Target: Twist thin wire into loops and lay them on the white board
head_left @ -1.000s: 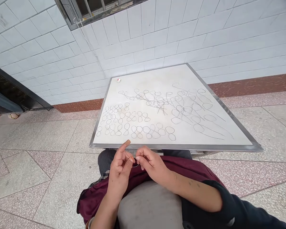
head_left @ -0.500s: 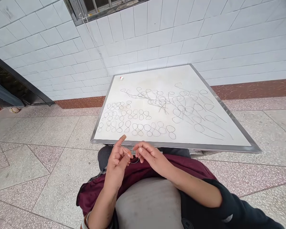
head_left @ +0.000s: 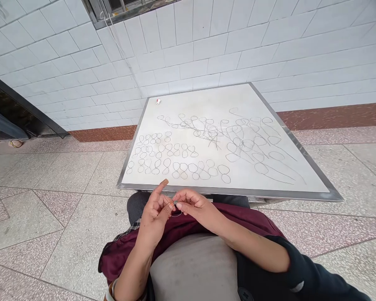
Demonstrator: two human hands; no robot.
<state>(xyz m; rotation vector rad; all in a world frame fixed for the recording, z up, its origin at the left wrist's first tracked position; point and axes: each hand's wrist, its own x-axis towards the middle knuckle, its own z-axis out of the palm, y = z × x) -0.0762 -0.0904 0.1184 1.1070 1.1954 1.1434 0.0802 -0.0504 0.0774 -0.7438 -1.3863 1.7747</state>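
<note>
Above my lap, a thin wire loop [head_left: 176, 215] hangs between my two hands. My left hand [head_left: 156, 212] pinches it between thumb and bent fingers, with the index finger stretched up and away. On the other side, my right hand [head_left: 194, 205] has thumb and index finger pressed together on the wire, close to the left fingertips. A small orange spot shows at the left thumb tip; what it is I cannot make out. In front of me, a white table [head_left: 188, 98] carries rows of figure-eight wire pieces [head_left: 184, 170] on its left and a tangle of long looped wires [head_left: 244, 144] on its right.
The table has a grey metal edge [head_left: 269, 193] just beyond my hands. A small red and white object [head_left: 158, 101] lies at its far left corner. Behind stands a white tiled wall [head_left: 181, 62] with a barred window. A dark doorway [head_left: 6, 108] is at the left.
My right thumb and index finger have closed onto the wire beside the left fingertips; they were looser before. My left hand stays nearly in place. The view has shifted slightly.
</note>
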